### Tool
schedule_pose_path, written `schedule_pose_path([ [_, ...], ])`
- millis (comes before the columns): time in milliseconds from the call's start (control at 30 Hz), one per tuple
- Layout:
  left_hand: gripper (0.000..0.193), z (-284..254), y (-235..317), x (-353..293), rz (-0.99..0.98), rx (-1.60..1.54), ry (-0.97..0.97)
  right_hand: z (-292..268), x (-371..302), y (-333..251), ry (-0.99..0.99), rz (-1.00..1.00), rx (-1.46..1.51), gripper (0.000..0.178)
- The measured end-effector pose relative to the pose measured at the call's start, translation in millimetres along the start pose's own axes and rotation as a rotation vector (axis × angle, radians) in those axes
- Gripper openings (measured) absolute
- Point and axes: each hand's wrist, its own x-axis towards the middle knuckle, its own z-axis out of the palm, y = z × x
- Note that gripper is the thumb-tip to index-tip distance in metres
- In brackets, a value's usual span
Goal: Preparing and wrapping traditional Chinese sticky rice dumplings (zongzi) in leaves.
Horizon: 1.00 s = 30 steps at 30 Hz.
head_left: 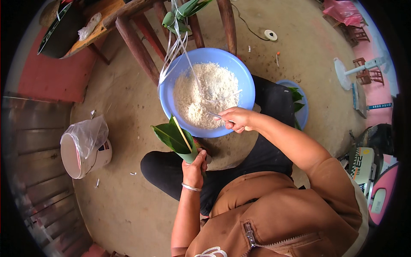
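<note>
Tan floor [122,210], spoon [214,115] partly hidden

White bucket [102,159], wooden table [105,23], probably a pedestal fan [362,67]

Large black digits [357,157] (smaller characters [356,173] beside them) mark the pale checker-edged panel [364,165].

Your left hand [195,167] grips a cone of folded green leaf [171,137], mouth away from you, a pale stick [183,134] in it; a silvery bangle [191,187] circles that wrist. Your right hand [237,119] pinches a metal spoon [215,115], far end among white rice grains [214,79] in a blue basin [247,85]. Beyond your left hand: white strings [166,64], hanging. Well left of it: a white bucket [104,156], plastic bag [95,130] over its rim. Right of your right hand: a second basin [305,112] holding leaves [296,94].
</note>
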Motion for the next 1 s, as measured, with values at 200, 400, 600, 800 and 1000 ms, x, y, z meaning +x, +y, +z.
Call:
schedule_pose_path([
  [200, 0.015, 6, -8, 8, -0.006, 0.002, -0.016, -10, -17, 16, -0.151, 0.01, 0.452, 0.029],
  [400, 0.014, 29, -14, 20, 0.013, 0.072, -0.003, -7, -53, 15, -0.166, -0.042, 0.531, 0.028],
  [600, 0.013, 60, -16, 29, 0.052, 0.079, -0.014, 6, -103, 3, -0.133, -0.181, 0.474, 0.03],
  [800, 0.01, 108, -13, 39, 0.138, -0.022, -0.071, 44, -103, 32, 0.458, -0.743, -0.449, 0.039],
  [1000, 0.007, 122, -12, 39, 0.121, -0.121, -0.126, 63, -115, 43, 0.67, -0.792, -0.853, 0.061],
])
